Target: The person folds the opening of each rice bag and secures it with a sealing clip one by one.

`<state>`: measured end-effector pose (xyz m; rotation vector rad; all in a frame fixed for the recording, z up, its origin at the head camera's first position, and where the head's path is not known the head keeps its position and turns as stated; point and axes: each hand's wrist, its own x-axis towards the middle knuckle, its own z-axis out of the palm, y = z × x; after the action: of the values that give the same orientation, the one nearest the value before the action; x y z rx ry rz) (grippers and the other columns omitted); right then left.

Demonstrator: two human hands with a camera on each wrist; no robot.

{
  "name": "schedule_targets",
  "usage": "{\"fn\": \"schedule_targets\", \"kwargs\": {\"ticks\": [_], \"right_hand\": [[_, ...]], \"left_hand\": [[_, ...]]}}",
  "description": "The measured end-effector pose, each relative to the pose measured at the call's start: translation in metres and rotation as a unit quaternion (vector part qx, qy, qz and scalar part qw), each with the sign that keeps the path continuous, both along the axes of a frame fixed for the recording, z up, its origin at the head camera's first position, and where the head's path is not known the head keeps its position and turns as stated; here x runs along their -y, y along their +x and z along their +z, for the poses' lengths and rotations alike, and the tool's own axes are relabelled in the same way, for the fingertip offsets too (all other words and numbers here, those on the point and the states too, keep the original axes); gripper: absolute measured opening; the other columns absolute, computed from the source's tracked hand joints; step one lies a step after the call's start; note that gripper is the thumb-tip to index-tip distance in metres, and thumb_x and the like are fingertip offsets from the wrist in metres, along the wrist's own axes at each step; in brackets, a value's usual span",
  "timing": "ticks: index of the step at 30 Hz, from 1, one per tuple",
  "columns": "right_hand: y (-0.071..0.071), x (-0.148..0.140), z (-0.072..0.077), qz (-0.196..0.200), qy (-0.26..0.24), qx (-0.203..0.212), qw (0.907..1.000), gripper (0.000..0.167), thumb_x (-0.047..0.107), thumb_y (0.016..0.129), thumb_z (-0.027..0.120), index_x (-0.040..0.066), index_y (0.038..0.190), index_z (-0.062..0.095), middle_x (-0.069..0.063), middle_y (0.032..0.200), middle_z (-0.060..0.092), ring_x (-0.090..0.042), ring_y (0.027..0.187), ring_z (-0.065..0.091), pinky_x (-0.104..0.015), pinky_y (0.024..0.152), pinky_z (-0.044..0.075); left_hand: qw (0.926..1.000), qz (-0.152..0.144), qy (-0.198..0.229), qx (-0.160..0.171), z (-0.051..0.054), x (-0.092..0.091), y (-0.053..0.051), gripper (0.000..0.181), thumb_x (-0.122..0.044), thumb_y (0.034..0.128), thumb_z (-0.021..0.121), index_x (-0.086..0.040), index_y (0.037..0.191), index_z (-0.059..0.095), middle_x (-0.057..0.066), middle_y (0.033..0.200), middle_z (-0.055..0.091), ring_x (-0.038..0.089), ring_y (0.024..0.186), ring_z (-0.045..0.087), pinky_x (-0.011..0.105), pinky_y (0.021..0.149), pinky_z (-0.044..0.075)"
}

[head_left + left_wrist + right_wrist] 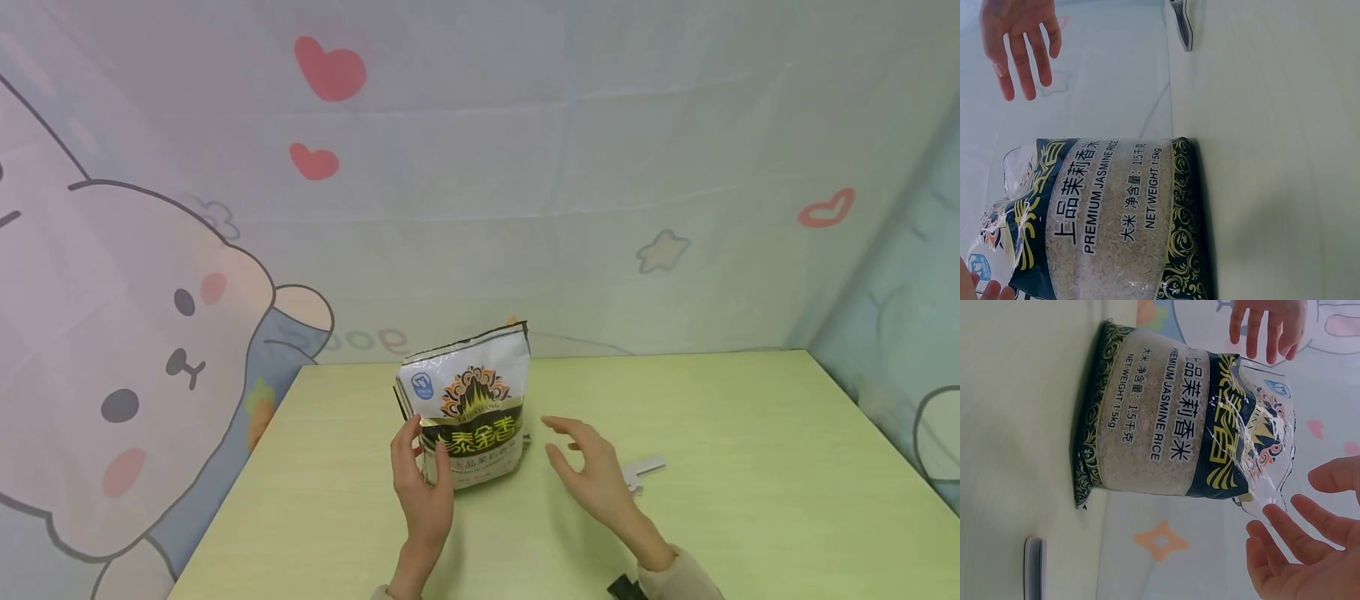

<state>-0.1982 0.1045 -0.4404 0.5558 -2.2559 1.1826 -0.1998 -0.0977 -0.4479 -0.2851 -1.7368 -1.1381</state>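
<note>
A bag of jasmine rice point(472, 408) stands upright on the table, its white, dark green and gold printed front towards me. My left hand point(425, 492) is at the bag's left side with thumb and fingers apart; whether the fingertips touch the bag I cannot tell. To the right of the bag is my right hand point(596, 479), its fingers loosely bent and holding nothing. In the right wrist view, the fingers point(1300, 534) of that hand are spread near the bag's crinkled clear upper part. The bag's back is hidden.
Behind the right hand lies a small pale grey tool point(647, 468), partly covered, on the light yellow-green table point(750, 500). A printed cloth backdrop point(480, 167) hangs behind the table's far edge. Something black point(626, 587) sits at the right wrist.
</note>
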Motion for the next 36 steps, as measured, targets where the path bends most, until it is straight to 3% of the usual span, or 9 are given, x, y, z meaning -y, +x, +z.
{"fn": "schedule_targets", "kwargs": {"ticks": [7,17,22,26,31,36], "right_hand": [[-0.002,0.003,0.003,0.038,-0.053,0.042,0.997,0.029,0.007,0.085,0.058,0.008,0.114,0.057,-0.005,0.11,0.063,-0.021,0.097,0.058,-0.032,0.074,0.05],[-0.01,0.009,0.007,0.06,-0.07,0.027,0.9954,0.027,0.005,0.086,0.056,0.005,0.112,0.058,-0.008,0.11,0.063,-0.023,0.094,0.059,-0.031,0.074,0.05],[-0.012,0.012,0.009,0.066,-0.071,0.041,0.9945,0.026,0.006,0.087,0.055,0.004,0.113,0.057,-0.009,0.111,0.063,-0.022,0.096,0.058,-0.035,0.075,0.05],[-0.008,0.017,0.021,0.067,-0.07,0.051,0.994,0.026,0.001,0.086,0.055,0.001,0.112,0.057,-0.013,0.11,0.062,-0.026,0.096,0.058,-0.039,0.075,0.05],[0.002,0.021,0.04,0.066,-0.067,0.056,0.994,0.026,-0.004,0.084,0.054,-0.004,0.11,0.057,-0.017,0.108,0.062,-0.03,0.096,0.057,-0.041,0.074,0.049],[0.001,0.024,0.045,0.068,-0.07,0.059,0.9935,0.025,-0.004,0.084,0.054,-0.005,0.109,0.057,-0.019,0.108,0.062,-0.031,0.095,0.058,-0.039,0.074,0.049]], "left_hand": [[1.0,-0.001,0.01,-0.001,0.018,-0.007,0.011,0.045,0.022,0.0714,0.054,0.017,0.115,0.042,0.032,0.108,0.046,0.035,0.096,0.043,0.029,0.074,0.036],[0.9986,-0.009,0.038,0.035,-0.006,0.002,-0.005,0.047,0.012,0.0786,0.054,0.01,0.123,0.039,0.026,0.119,0.041,0.033,0.107,0.04,0.032,0.079,0.035],[0.9958,-0.008,0.058,0.07,-0.008,0.002,-0.005,0.046,0.006,0.0825,0.052,0.009,0.125,0.036,0.023,0.123,0.038,0.033,0.109,0.037,0.033,0.082,0.034],[0.9915,-0.01,0.081,0.101,-0.008,0.002,-0.006,0.046,0.003,0.0845,0.052,0.007,0.128,0.035,0.02,0.126,0.037,0.031,0.112,0.035,0.031,0.085,0.033],[0.9901,-0.008,0.088,0.109,-0.008,0.003,-0.008,0.046,0.002,0.0852,0.052,0.007,0.128,0.035,0.02,0.127,0.037,0.032,0.113,0.035,0.029,0.086,0.033],[0.9886,0.002,0.097,0.115,-0.008,0.006,-0.009,0.047,0.003,0.0845,0.053,0.008,0.128,0.035,0.023,0.126,0.037,0.033,0.114,0.035,0.03,0.085,0.034]]}}
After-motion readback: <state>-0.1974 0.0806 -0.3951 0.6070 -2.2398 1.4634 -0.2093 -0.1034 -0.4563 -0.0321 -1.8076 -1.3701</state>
